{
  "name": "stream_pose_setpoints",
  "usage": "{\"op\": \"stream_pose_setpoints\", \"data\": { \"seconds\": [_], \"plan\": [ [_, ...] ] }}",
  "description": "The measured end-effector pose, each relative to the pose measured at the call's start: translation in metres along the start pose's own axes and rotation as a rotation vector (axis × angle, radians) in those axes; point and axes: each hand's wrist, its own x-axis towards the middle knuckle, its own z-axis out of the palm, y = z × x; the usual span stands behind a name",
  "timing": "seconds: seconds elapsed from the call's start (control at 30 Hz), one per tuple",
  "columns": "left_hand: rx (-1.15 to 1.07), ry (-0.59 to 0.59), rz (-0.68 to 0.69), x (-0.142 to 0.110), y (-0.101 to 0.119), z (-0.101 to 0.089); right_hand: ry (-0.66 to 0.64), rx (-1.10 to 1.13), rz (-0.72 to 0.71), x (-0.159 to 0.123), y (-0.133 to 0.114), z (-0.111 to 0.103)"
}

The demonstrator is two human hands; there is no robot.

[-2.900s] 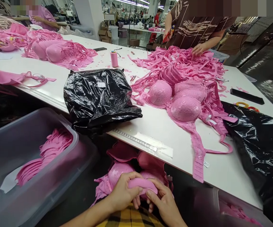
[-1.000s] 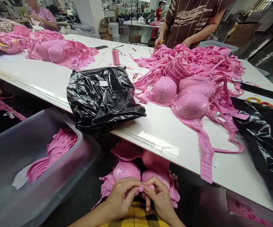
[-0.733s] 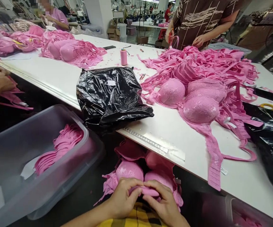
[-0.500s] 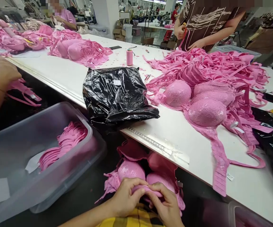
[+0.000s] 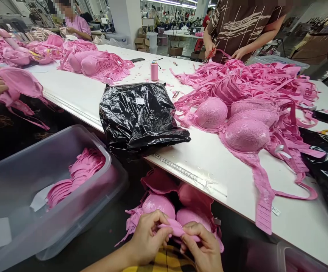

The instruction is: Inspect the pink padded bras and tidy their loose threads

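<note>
Low in the head view, my left hand (image 5: pixel 147 236) pinches one end of a folded, smooth pink fabric piece (image 5: pixel 176 227). My right hand (image 5: pixel 200 245) grips its other end between thumb and fingers. Whether this piece is joined to a bra is hidden by my hands. Just behind them, pink lace bras (image 5: pixel 158 204) lie on my lap below the table edge, their cups facing up. Part of the right-hand cup is covered by my fingers.
A grey plastic bin (image 5: pixel 95 181) with stacked pink pieces stands at left. On the white table (image 5: pixel 209 166) lie a black plastic bag (image 5: pixel 138 117), a pink thread spool (image 5: pixel 154 71) and a pile of pink bras (image 5: pixel 247 134). Co-workers handle pink pieces at far left and across the table.
My hands have shifted slightly and turned the pink piece, so more of its surface shows between them. At left, a co-worker's hands now hold up a pink cup.
</note>
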Motion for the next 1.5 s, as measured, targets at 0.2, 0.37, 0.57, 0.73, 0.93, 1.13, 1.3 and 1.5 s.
{"op": "stream_pose_setpoints", "data": {
  "seconds": [0.2, 0.37, 0.57, 0.73, 0.93, 1.13, 1.3, 1.5],
  "plan": [
    [-0.294, -0.08, -0.276, 0.005, 0.006, -0.003, -0.121, -0.115, -0.094, -0.003, 0.011, -0.005],
    [-0.137, -0.271, -0.262, 0.011, 0.01, -0.016, -0.178, -0.168, -0.059, -0.005, 0.019, -0.003],
    [0.138, -0.196, -0.076, 0.009, 0.011, -0.018, -0.146, -0.14, 0.072, 0.002, 0.022, 0.003],
    [0.301, -0.127, 0.013, 0.011, 0.007, -0.02, -0.185, -0.137, 0.123, 0.019, 0.016, 0.011],
    [0.33, -0.031, -0.087, 0.016, 0.0, -0.033, -0.199, -0.09, 0.209, 0.035, 0.022, 0.023],
    [0.21, -0.25, -0.102, 0.02, -0.007, -0.048, -0.254, -0.122, 0.252, 0.042, 0.028, 0.03],
    [0.26, -0.037, -0.101, 0.015, -0.013, -0.049, -0.359, -0.064, 0.292, 0.05, 0.025, 0.033],
    [0.23, 0.045, -0.065, 0.013, -0.022, -0.048, -0.406, -0.186, 0.245, 0.064, 0.015, 0.039]
  ]
}}
